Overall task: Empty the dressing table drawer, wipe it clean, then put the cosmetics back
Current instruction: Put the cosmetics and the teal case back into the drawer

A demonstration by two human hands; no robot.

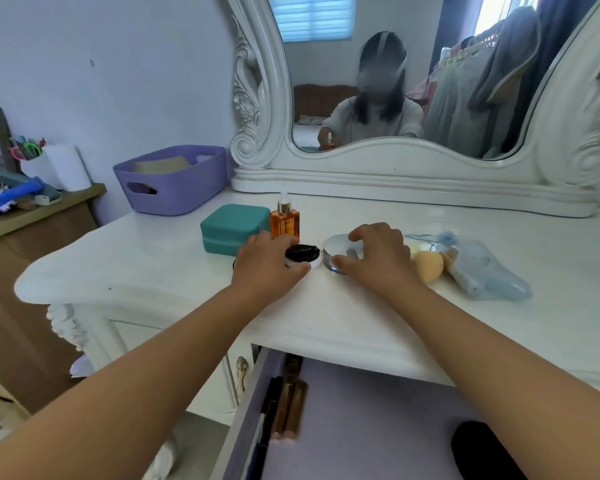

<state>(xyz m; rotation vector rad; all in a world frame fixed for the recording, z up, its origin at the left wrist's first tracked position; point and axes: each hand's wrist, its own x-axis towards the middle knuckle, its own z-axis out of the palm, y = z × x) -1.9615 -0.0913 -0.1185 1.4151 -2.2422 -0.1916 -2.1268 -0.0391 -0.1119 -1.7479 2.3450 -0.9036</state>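
On the white dressing table top (361,306) my left hand (269,263) grips a round compact with a black lid (302,255). Right beside it, my right hand (378,258) is closed over a round silver-white compact (340,249). Both compacts rest on the table. Behind them stand an orange serum bottle (285,221) and a teal case (231,228). To the right lie a peach sponge (428,266) and a clear blue pouch (482,268). Below, the drawer (361,427) is open, with several slim gold and dark tubes (288,407) along its left side and a black object (478,448) at the lower right.
A purple basket (172,180) sits at the back left of the table, in front of the ornate mirror (395,98). A wooden side cabinet (32,237) with clutter and a paper roll stands to the left. The drawer lining is lilac.
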